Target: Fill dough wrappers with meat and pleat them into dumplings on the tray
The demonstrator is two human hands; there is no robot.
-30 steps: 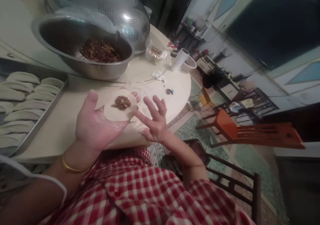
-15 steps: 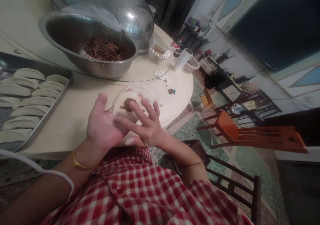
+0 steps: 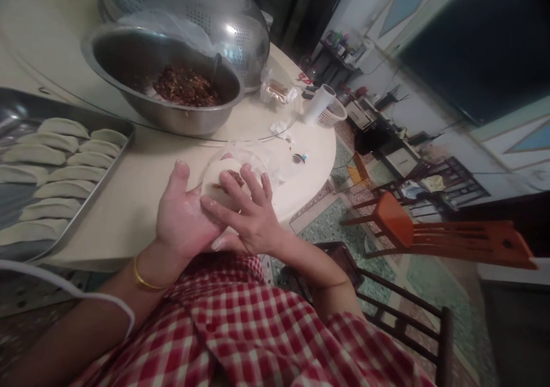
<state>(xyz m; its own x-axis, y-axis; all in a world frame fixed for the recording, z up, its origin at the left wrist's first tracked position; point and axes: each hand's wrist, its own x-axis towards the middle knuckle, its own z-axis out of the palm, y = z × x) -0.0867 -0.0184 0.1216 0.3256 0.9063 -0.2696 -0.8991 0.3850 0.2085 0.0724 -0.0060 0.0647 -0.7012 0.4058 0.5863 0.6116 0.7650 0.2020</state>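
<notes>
Grip: both our hands were spread, neither clenched; our left hand (image 3: 183, 218) lay palm up, thumb apart, with one wrapper (image 3: 210, 187) resting across its fingers.
Upper hand: our right hand (image 3: 258, 218) reached over from the right, fingers fanned above the wrapper; we could not tell how hard they pressed.
Wrapper: we had one in hand, round and pale, at the centre of the frame, partly hidden by the right fingers.
Filling: one brown mound (image 3: 236, 176) sat on the wrapper, showing between those fingers.
Dumplings: we counted eleven folded dumplings (image 3: 64, 189) in view, four in one row and seven in the other.
Tray: one metal tray (image 3: 12, 200) held them at the left edge of the frame, cut off by it.
Bowl: one steel bowl (image 3: 184, 121) stood upper left of centre, with dark chopped filling (image 3: 187, 86) inside.
Cover: one perforated metal dome (image 3: 232, 34) rose behind the bowl.
Table's far side: we saw one wrapped packet (image 3: 277, 90), one white roll (image 3: 319, 103) and one basket (image 3: 334, 113), upper centre to right.
Wrist: one gold bangle (image 3: 148, 282) circled our left wrist.
Seat: one orange chair (image 3: 393, 218) appeared at right.
</notes>
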